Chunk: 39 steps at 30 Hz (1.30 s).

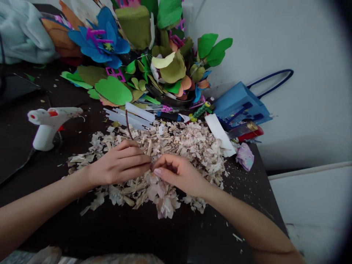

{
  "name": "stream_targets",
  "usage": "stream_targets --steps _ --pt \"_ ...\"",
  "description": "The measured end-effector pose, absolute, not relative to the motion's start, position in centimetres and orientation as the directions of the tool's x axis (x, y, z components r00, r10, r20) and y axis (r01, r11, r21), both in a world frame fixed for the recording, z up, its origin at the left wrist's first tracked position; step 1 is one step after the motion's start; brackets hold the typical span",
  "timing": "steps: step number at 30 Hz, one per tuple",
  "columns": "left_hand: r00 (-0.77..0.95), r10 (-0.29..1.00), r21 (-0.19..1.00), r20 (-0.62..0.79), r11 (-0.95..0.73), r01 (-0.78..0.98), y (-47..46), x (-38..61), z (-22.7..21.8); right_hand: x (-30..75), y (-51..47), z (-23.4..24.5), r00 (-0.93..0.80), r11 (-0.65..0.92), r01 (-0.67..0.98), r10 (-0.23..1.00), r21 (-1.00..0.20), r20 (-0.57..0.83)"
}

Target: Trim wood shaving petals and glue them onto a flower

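Maybe to keep brown twig (128, 125) steady, left hand (122, 164) curls closed grip round it, mid-frame. Right hand (180, 174) bends fingers close by; cannot tell if grip pinches anything. Pale petals (165, 203) lower middle. Glue gun (46, 129) sits left, likely for easy reach.

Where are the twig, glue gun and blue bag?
Twig (128, 124): head view, middle of its exposed length.
Glue gun (46, 127): head view, upper part of the handle.
Blue bag (233, 99): head view, broad side panel.
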<state>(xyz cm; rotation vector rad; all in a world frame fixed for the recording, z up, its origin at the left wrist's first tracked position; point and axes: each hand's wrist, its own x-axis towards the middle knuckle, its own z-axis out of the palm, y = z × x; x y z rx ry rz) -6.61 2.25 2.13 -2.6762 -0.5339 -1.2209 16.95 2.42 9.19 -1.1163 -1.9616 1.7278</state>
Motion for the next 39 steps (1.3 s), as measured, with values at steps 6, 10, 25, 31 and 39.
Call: stream_targets --steps 6,10,25,31,39 --pt "0.573 0.341 0.028 0.746 -0.875 0.484 2.7 -7.0 2.1 18.4 2.5 9.4 -0.559 -0.086 0.268 0.797 -0.959 -0.228" --pt "0.493 0.419 0.055 0.762 -0.801 0.596 3.3 -7.2 1.4 20.0 2.1 9.2 -0.469 -0.082 0.211 0.866 -0.974 -0.174" --pt "0.406 0.480 -0.028 0.778 -0.619 0.785 4.5 -6.8 2.5 20.2 0.1 9.4 -0.467 0.463 0.501 0.856 -0.731 0.222" --pt "0.438 0.472 -0.067 0.765 -0.618 0.784 3.7 -6.4 2.8 16.8 1.0 8.9 -0.654 0.747 0.567 0.665 -0.347 0.362" --pt "0.424 0.464 -0.073 0.778 -0.603 0.794 3.4 -6.4 2.5 15.4 1.9 8.4 -0.711 0.791 0.594 0.602 -0.148 0.363"
